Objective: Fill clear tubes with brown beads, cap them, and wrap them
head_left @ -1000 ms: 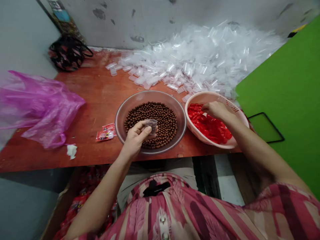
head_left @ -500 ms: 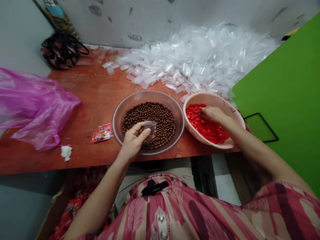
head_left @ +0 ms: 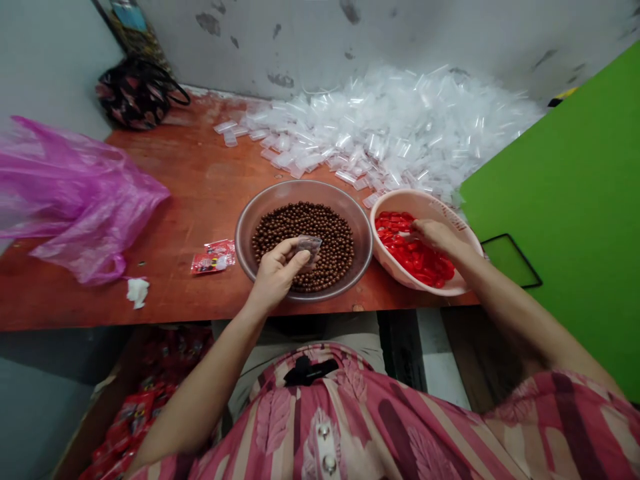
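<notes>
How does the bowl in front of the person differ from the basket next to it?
The bowl is greyish and the basket pale pink. The bowl holds round brown balls, the basket glossy red pieces. The basket has slots near its rim; the bowl's visible wall looks plain. The left hand holds a clear container above the bowl, while the right hand reaches into the basket. Both stand on the reddish table.

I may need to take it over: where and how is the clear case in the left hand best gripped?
Best, I think, pinched lightly at the free end of the clear case, coming from the right. The left hand has its lower left part between thumb and fingers, while the free end sticks out, tilted, above the bowl of brown balls.
</notes>
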